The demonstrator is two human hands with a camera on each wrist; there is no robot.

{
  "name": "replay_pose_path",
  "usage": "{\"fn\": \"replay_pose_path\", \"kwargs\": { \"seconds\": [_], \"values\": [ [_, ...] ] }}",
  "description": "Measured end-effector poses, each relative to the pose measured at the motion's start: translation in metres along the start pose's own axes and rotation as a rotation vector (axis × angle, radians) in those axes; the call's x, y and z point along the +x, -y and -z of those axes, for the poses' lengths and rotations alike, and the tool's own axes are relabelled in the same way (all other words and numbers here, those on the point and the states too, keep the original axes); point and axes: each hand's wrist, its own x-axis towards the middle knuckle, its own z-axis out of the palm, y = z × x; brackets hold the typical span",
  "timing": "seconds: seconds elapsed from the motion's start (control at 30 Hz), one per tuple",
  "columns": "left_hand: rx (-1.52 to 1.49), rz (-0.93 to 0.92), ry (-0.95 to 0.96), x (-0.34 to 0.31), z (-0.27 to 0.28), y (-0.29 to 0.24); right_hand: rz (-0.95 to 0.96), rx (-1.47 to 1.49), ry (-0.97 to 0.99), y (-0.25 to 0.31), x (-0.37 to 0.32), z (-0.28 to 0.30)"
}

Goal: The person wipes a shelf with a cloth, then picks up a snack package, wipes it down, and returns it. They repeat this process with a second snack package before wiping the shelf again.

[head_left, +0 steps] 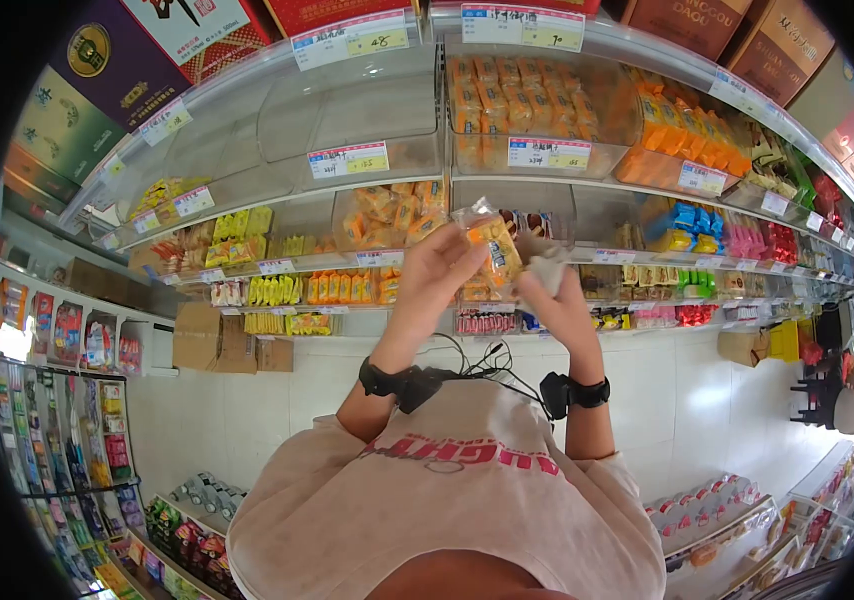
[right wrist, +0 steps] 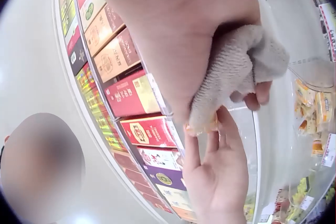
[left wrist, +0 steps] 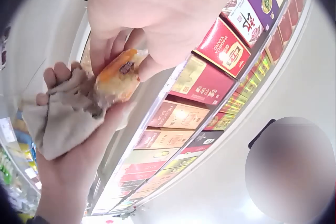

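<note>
In the head view my left hand (head_left: 437, 270) holds a small clear snack packet (head_left: 495, 245) with orange contents up in front of the shelves. My right hand (head_left: 562, 305) grips a crumpled grey cloth (head_left: 547, 270) pressed against the packet's right side. From the left wrist, the left hand's (left wrist: 157, 19) fingers pinch the packet (left wrist: 118, 77) while the cloth (left wrist: 63, 119) lies under it in the right hand (left wrist: 68, 182). Seen from the right wrist, the right hand (right wrist: 178, 35) bunches the cloth (right wrist: 236, 71) above the left hand (right wrist: 220, 176); only a sliver of packet (right wrist: 205, 127) shows.
Shelves (head_left: 507, 180) with clear bins of orange and yellow snacks and price tags (head_left: 347, 160) stand straight ahead. Large gift boxes (head_left: 97, 70) line the top shelf. Cardboard boxes (head_left: 212, 340) sit on the floor at left, and product racks (head_left: 57, 420) stand at lower left.
</note>
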Motion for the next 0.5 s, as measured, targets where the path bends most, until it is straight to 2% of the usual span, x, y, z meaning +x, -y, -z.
{"fn": "replay_pose_path", "kwargs": {
  "seconds": [0.07,0.2,0.27,0.4,0.47,0.5],
  "values": [
    [-0.012,-0.02,0.006,-0.002,0.0,0.004,0.026,-0.14,0.116,-0.007,-0.002,-0.011],
    [-0.2,0.097,0.021,-0.006,0.012,-0.002,0.107,-0.212,0.124,0.001,-0.004,-0.024],
    [-0.306,0.14,0.023,-0.008,0.021,-0.001,0.088,-0.261,0.124,0.003,-0.006,-0.032],
    [-0.209,0.018,-0.103,-0.007,0.046,0.003,0.085,-0.353,0.136,-0.001,-0.004,-0.045],
    [-0.103,-0.073,-0.208,-0.005,0.058,-0.011,0.051,-0.049,-0.068,-0.006,0.003,-0.05],
    [-0.04,-0.093,-0.187,-0.003,0.065,-0.011,0.033,0.104,-0.168,-0.006,0.007,-0.053]
  ]
}}
